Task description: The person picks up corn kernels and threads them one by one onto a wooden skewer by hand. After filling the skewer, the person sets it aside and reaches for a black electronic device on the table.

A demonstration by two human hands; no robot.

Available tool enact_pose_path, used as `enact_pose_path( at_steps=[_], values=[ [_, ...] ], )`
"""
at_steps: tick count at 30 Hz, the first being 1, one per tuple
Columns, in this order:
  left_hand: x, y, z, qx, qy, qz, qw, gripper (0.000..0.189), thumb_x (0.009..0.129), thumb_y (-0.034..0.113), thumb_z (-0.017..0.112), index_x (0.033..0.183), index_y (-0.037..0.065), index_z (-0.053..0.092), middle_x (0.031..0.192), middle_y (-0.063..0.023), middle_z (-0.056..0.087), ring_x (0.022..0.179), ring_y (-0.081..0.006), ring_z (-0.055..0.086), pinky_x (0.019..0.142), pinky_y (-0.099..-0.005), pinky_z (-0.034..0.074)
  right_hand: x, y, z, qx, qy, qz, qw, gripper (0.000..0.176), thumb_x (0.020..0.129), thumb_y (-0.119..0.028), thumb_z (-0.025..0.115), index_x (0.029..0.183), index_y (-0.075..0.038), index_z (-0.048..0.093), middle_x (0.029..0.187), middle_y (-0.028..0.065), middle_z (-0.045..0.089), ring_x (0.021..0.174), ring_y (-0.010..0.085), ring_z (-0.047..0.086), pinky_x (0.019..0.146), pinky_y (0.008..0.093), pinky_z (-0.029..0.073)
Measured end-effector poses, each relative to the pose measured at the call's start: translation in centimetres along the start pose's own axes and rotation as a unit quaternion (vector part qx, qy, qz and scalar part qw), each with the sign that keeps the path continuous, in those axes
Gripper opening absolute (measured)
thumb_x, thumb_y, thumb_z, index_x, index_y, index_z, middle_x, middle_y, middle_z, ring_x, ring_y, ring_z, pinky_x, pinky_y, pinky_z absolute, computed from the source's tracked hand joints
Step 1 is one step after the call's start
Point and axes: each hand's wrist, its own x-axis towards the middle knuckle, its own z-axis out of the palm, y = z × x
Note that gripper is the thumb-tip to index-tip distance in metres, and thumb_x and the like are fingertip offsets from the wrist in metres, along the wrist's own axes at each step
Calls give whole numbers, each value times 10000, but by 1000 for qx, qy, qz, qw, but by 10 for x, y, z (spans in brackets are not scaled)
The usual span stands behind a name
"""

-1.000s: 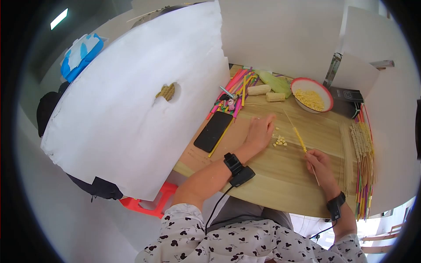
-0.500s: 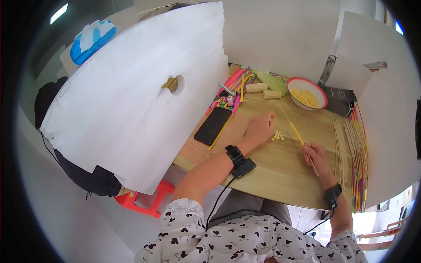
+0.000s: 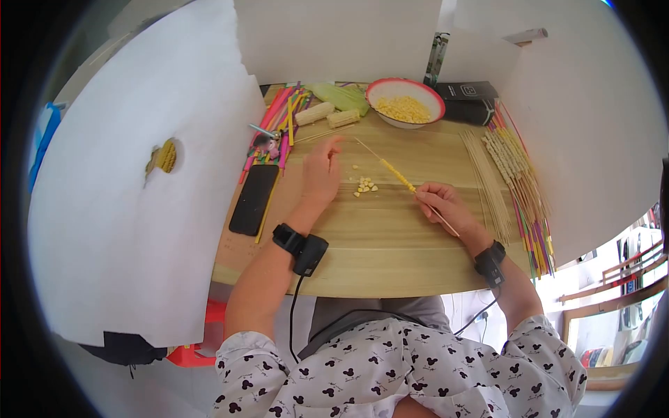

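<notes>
My right hand (image 3: 444, 203) is closed around the lower part of a thin wooden skewer (image 3: 398, 173). Yellow corn kernels are threaded along its middle, while the pointed far end is bare and slants up to the left. Across from it, my left hand (image 3: 323, 169) is over the table with its fingers stretched forward, and nothing shows in them. A small pile of loose corn kernels (image 3: 366, 186) lies on the wood between my hands, nearer the left one. Just beyond the left fingertips are a few thin sticks (image 3: 325, 134).
A red-rimmed bowl (image 3: 437, 106) of kernels stands at the back, beside corn cobs (image 3: 315, 113) and a green husk (image 3: 339, 95). A black phone (image 3: 253, 200) and colourful sticks lie left. Bare skewers (image 3: 486, 182) and filled ones (image 3: 512, 160) lie right. White boards surround the table.
The camera view has swung right, so the table appears further left. My left hand has drawn slightly away from the kernel pile, its fingers straighter. My right hand keeps the skewer.
</notes>
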Motion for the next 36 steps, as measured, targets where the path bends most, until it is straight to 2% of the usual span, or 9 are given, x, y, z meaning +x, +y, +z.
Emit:
enact_pose_path(
  at_steps=[2, 6, 9, 11, 17, 21, 30, 32, 36],
  values=[
    [-4, -1, -2, -7, -19, -17, 1000, 265, 830, 14, 548, 1084, 51, 614, 913, -131, 654, 820, -273, 628, 728, -381, 476, 5, 1, -4, -14, 3, 5, 1000, 162, 955, -184, 567, 910, -43, 632, 590, -31, 513, 458, 22, 382, 410, 182, 276],
    [-3, 9, -6, 27, -74, -13, 997, 242, 821, 38, 576, 1058, 47, 625, 898, -124, 653, 805, -269, 625, 733, -381, 480, 1, 0, -8, -19, -13, 3, 1000, 172, 957, -190, 565, 918, -35, 628, 593, -28, 511, 459, 23, 381, 417, 179, 276],
    [-3, 5, -4, 17, -90, -26, 995, 222, 830, 46, 594, 1045, 32, 646, 853, -108, 650, 781, -213, 611, 731, -324, 484, 1, -1, -8, -10, 1, 10, 1000, 179, 958, -193, 562, 926, -29, 626, 595, -27, 510, 458, 23, 381, 417, 178, 274],
    [-6, -2, -2, 58, -113, 28, 991, 206, 824, 74, 610, 1022, 39, 657, 894, -110, 640, 838, -235, 586, 755, -347, 468, 2, 1, -10, -9, -1, 6, 1000, 180, 958, -192, 562, 927, -26, 625, 597, -26, 512, 462, 23, 384, 418, 178, 276],
    [-10, -3, 9, 161, -162, 76, 970, 193, 825, 115, 631, 1007, 62, 665, 915, -124, 583, 940, -299, 527, 802, -393, 434, 1, 0, -10, -9, -11, 7, 1000, 175, 953, -186, 568, 931, -22, 626, 610, -20, 522, 479, 23, 403, 425, 177, 286],
    [-9, -9, 14, 166, -148, 94, 970, 182, 814, 95, 643, 993, 64, 663, 878, -124, 582, 911, -298, 541, 783, -388, 443, 0, -1, -9, -11, -15, 2, 1000, 171, 948, -186, 575, 933, -25, 630, 616, -17, 529, 488, 24, 415, 427, 176, 289],
    [-7, -7, 12, 116, -151, 8, 982, 112, 793, 51, 654, 893, 17, 619, 788, -108, 623, 731, -230, 600, 671, -346, 485, 0, -3, -7, -37, -14, 12, 999, 164, 948, -182, 574, 924, -28, 623, 610, -23, 519, 480, 26, 402, 428, 179, 284],
    [-6, -6, 12, 41, -128, -60, 989, 86, 816, 54, 635, 891, 17, 615, 754, -80, 616, 688, -174, 594, 642, -301, 480, -1, -3, -8, -36, -21, 6, 999, 164, 948, -183, 574, 923, -28, 621, 609, -23, 518, 479, 26, 401, 426, 180, 281],
    [-1, 0, 6, -8, -78, -113, 991, 109, 835, 69, 628, 928, 13, 638, 752, -41, 620, 682, -110, 574, 639, -255, 468, 0, -1, -10, -14, -24, 12, 1000, 165, 948, -182, 574, 920, -26, 622, 605, -24, 514, 478, 24, 397, 423, 181, 278]
  ],
)
